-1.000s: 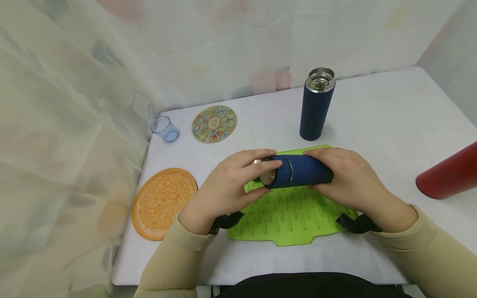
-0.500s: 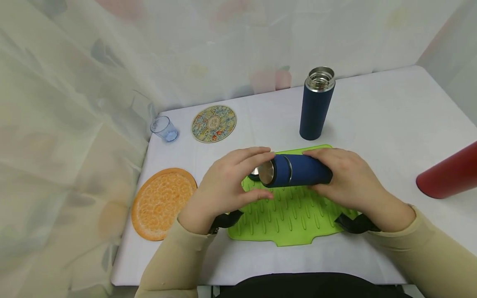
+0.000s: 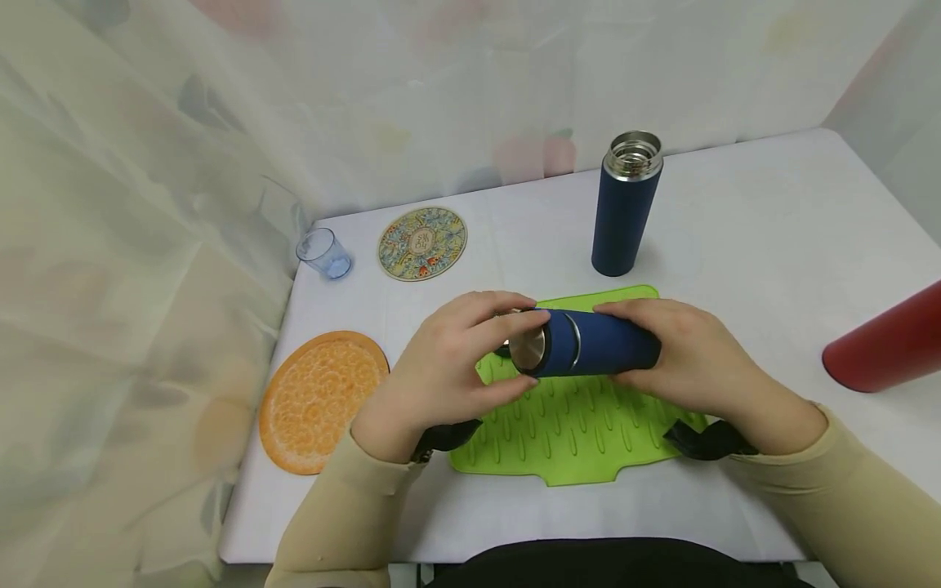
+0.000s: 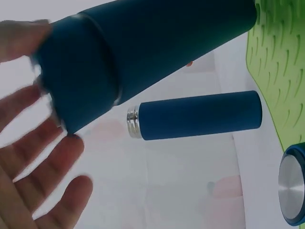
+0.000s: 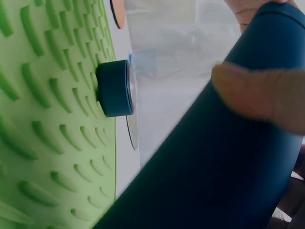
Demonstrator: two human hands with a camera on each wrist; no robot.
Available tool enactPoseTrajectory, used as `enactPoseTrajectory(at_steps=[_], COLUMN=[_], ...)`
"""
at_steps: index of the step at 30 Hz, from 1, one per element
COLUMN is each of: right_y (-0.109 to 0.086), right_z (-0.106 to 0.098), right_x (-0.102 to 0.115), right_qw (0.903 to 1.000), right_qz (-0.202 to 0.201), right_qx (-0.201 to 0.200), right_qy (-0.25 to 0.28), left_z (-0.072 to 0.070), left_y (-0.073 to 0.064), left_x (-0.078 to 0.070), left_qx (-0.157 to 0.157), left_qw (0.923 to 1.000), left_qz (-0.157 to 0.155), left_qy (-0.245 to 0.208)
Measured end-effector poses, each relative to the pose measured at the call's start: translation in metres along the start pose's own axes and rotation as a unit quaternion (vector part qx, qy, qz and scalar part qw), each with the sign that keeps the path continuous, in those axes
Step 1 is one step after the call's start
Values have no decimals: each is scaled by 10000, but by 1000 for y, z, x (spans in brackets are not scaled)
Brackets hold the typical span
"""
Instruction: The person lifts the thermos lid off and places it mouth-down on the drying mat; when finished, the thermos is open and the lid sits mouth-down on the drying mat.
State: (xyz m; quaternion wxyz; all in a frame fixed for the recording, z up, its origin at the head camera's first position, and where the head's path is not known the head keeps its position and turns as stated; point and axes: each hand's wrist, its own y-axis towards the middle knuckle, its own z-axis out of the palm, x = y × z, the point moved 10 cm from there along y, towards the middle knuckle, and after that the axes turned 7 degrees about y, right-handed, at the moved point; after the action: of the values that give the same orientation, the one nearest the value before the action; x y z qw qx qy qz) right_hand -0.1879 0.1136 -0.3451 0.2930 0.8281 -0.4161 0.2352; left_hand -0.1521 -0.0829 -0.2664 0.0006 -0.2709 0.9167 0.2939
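A dark blue thermos (image 3: 613,341) lies sideways above the green ridged mat (image 3: 581,433), its steel-topped lid (image 3: 562,343) pointing left. My right hand (image 3: 680,347) grips the body near its base, the thumb across it in the right wrist view. At the other end, my left hand (image 3: 456,359) holds the lid between thumb and fingertips. A second blue lid (image 5: 114,88) with a steel top stands on the mat; my left hand mostly hides it in the head view. Behind the mat an uncapped blue thermos (image 3: 623,212) stands upright, its threaded steel mouth showing.
A red cylinder (image 3: 885,347) is at the right, cut off by the frame. On the left are an orange round mat (image 3: 323,400), a patterned round coaster (image 3: 422,243) and a small blue glass (image 3: 323,255). A patterned curtain (image 3: 441,98) hangs behind the white table (image 3: 764,245).
My left fingers came off the lid half a second ago, spreading apart, and now touch round it again. The thermos has tilted slightly; my right hand keeps its grip.
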Motion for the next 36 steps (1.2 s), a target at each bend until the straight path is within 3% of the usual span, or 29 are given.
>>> enactPoseTrajectory(at_steps=[4, 7, 14, 19, 21, 28, 31, 36], right_y=[-1, -2, -2, -2, -2, -3, -3, -2], right_z=[6, 9, 8, 12, 14, 17, 17, 16], right_x=[-1, -2, -7, -7, -6, -5, -6, -7], right_qw=[9988, 9968, 9934, 9916, 9907, 9900, 9903, 9897], right_qz=[72, 181, 251, 161, 143, 102, 100, 104], right_qx=[377, 587, 677, 857, 916, 981, 974, 983], right_qy=[305, 506, 886, 953, 998, 1010, 982, 1034], left_z=[-3, -4, 1, -2, -4, -3, -2, -2], left_y=[0, -1, -2, -2, -1, -4, -4, -4], left_x=[4, 7, 4, 7, 10, 15, 14, 4], left_qx=[-213, -165, 416, 426, 328, -43, 126, 653], left_qw=[9990, 9978, 9950, 9919, 9926, 9964, 9964, 9894], left_qz=[-401, -634, -302, -386, -502, -835, -658, -35], left_qy=[31, 68, -852, -1136, -1056, -151, -520, -1294])
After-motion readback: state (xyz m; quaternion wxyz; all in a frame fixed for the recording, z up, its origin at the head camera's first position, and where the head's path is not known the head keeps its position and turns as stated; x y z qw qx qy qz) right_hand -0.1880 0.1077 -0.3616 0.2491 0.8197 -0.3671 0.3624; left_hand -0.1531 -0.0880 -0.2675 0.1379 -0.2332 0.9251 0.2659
